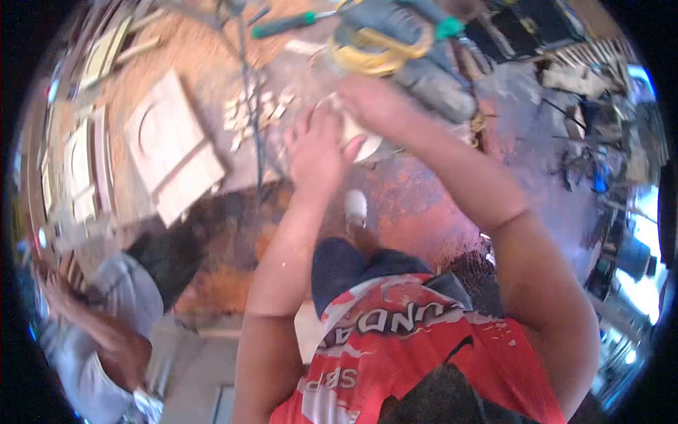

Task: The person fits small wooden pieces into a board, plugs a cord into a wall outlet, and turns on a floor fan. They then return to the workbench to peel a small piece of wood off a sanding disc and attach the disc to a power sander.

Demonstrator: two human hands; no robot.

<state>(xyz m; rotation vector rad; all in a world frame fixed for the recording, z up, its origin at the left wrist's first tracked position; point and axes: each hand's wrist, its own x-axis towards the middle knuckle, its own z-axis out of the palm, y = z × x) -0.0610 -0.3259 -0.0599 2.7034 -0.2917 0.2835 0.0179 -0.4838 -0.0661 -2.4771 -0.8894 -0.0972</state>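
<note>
At the near edge of the workbench, both my hands are close together on a pale, rounded wooden piece point(367, 147). My left hand point(318, 145) lies over its left side, the fingers spread apart and pointing away from me. My right hand point(367, 102) is at the far side of the piece, blurred, with its fingers bent; what they grip is hidden. Just left of my hands is a scatter of small wooden blocks point(247, 116). Beyond my right hand lies a yellow and grey power tool point(381, 49).
A screwdriver with a green handle point(282, 25) lies at the back. A cut wooden panel point(169, 141) rests on the left, with more wooden parts point(81, 169) beyond it. Thin dark cords hang in front of the bench. Another person point(113, 318) is at the lower left.
</note>
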